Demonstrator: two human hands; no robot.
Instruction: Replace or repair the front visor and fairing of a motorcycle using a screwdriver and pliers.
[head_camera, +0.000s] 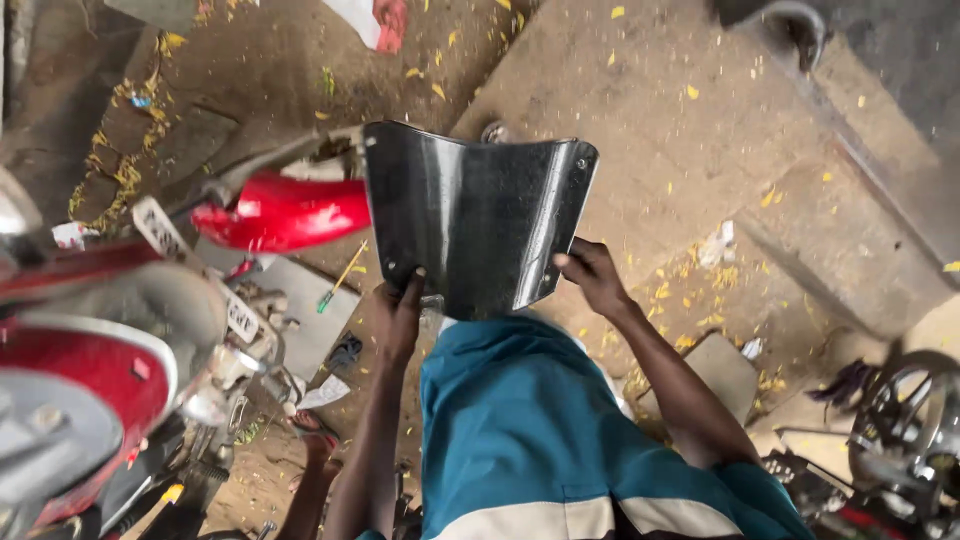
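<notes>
Both hands grip one black curved motorcycle panel (478, 220), held in the air above the dirt ground (650, 120), in front of the person's teal-clad torso. Left hand (400, 318) clamps the lower left edge; right hand (593, 277) clamps the lower right edge, fingers wrapped over the rim.

Risk, as judged: the glossy surface could slip, since both grips sit low on one end. The panel's left edge is near the red fender (283, 212); a swing that way could scrape it.

Open room lies to the right and ahead; the red motorcycle (90, 380) crowds the left. A green-handled screwdriver (338, 280) lies below.
</notes>
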